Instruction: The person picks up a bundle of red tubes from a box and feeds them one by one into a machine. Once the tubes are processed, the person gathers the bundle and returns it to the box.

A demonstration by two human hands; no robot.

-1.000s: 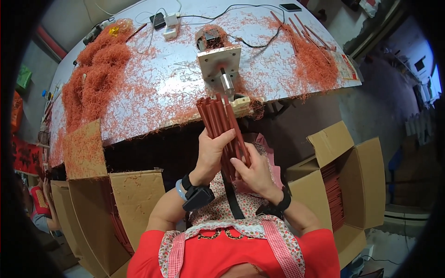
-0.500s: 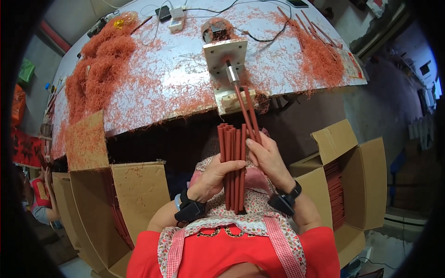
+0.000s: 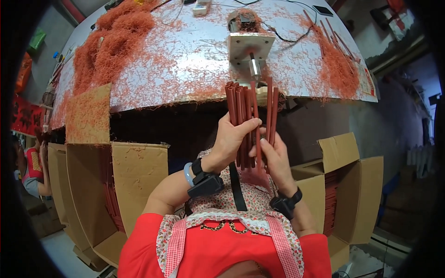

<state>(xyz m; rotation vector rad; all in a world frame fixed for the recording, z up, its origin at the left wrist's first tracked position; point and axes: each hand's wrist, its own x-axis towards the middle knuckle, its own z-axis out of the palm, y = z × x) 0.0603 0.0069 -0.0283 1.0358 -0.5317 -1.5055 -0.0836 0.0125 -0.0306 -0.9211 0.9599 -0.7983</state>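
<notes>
Since half a second ago, we have raised the bundle of reddish-brown rods [image 3: 238,109] from above our lap, so its upper ends now overlap the table's front edge in view. Our left hand [image 3: 229,141] is closed around that bundle, thumb laid across the front. Our right hand [image 3: 277,160] is closed on two separate rods [image 3: 272,113], which stand slightly apart, right of the bundle. Another single rod [image 3: 257,139] runs between the two hands; we cannot tell which one grips it. Just beyond the rod tops sits the steel chuck [image 3: 254,68], fixed through a square metal plate [image 3: 250,47] with a motor [image 3: 244,21] behind it; whether any rod touches the chuck, we cannot tell. Curly orange-red shavings [image 3: 123,37] are heaped on the left of the white table [image 3: 194,65], with a smaller pile [image 3: 340,69] on the right. Open cardboard boxes flank us, left [image 3: 141,180] and right [image 3: 368,199], each containing more rods. Another person [image 3: 32,171] appears at the far left.
</notes>
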